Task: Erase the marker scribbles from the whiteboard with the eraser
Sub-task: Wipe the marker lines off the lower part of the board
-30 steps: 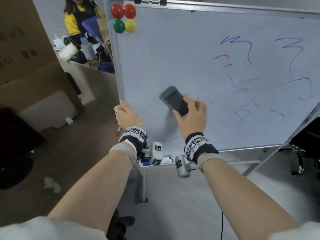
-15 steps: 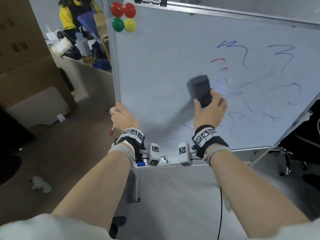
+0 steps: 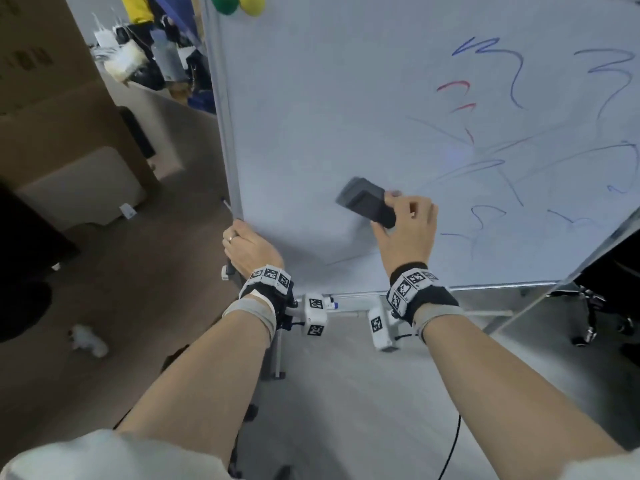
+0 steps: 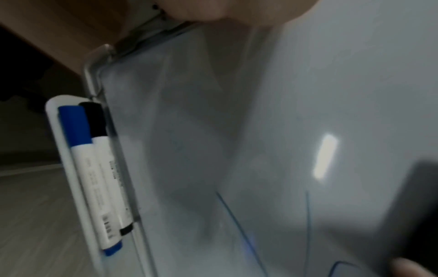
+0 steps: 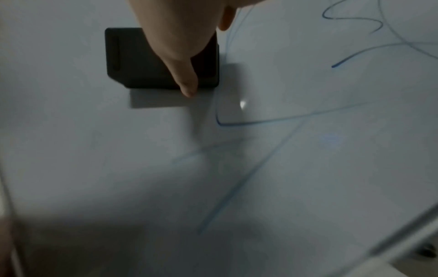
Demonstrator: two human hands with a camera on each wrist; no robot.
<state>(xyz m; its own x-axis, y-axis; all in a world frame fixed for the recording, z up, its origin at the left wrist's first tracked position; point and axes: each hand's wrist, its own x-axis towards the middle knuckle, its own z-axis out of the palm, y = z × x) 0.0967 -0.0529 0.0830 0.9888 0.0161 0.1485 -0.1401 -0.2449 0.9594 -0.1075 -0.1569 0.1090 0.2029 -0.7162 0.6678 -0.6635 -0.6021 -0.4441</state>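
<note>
**A:** Where's the eraser (image 3: 366,206) right now?

**B:** Flat against the whiteboard (image 3: 346,109), in its lower middle part. The right hand (image 3: 407,230) grasps it, thumb along one side and fingers curled over the other. The right wrist view shows the dark block pressed on the surface with the thumb (image 5: 182,65) lying across it.

**A:** And the other hand?

**B:** The left hand (image 3: 251,249) is clenched round the left edge of the whiteboard, near its bottom corner. I'd say it is steadying the frame.

**A:** How much is done?

**B:** The half of the whiteboard left of the eraser looks clean, apart from a faint thin line low down. To the right of the eraser plenty is left: blue scribbles (image 3: 491,60) up high, a few red strokes (image 3: 453,86) beside them, long faint blue lines crossing the middle, and small blue curls low on the right. One blue line (image 5: 249,122) runs just beside the eraser.

**A:** So roughly half?

**B:** By area, perhaps; by ink, less, I'd judge. The whole right side wants wiping.

**A:** Anything else around?

**B:** Two markers (image 4: 94,168), one blue-capped and one black-capped, lie in the tray (image 4: 64,159) at the bottom edge of the whiteboard. A green magnet (image 3: 224,3) and a yellow magnet (image 3: 252,5) sit at its top left corner.
</note>
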